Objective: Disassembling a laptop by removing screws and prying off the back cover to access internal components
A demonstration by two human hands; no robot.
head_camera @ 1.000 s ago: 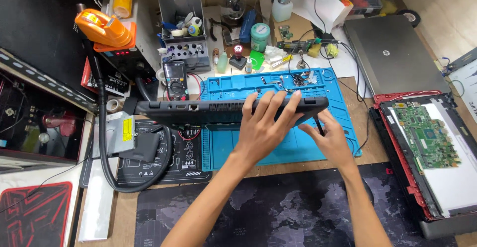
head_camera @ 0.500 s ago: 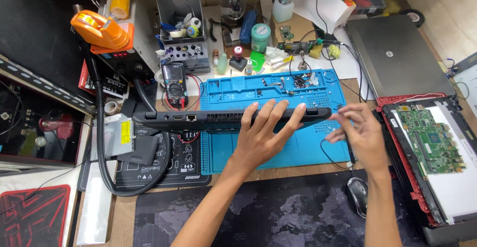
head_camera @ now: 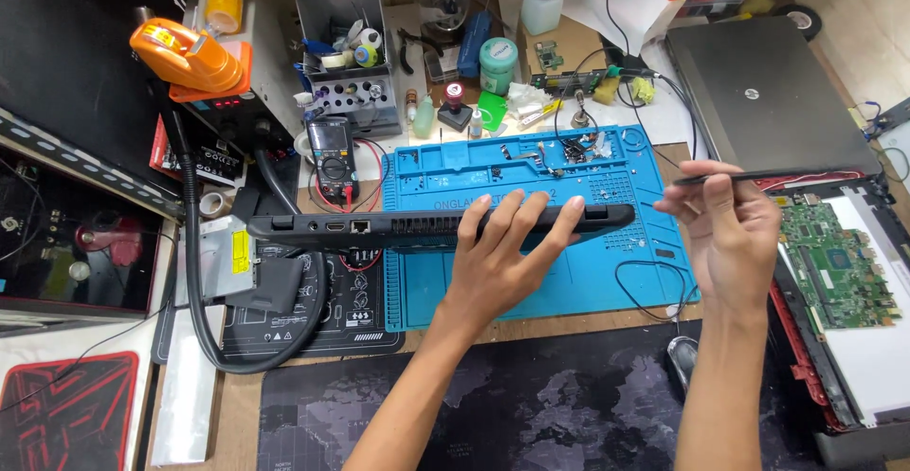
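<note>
The person's left hand (head_camera: 498,262) is gripping a black laptop (head_camera: 436,229), fingers (head_camera: 531,220) curled over its top edge, propping it on edge above the blue mat (head_camera: 607,281) on the surface. The right hand (head_camera: 730,234) is pinching a thin black tool (head_camera: 787,175), fingers narrow.

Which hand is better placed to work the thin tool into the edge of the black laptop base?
Right, probably. The right hand already pinches the thin black tool just past the black laptop base's right end, while the left hand is spread over the base, holding it on edge above the blue mat.
</note>
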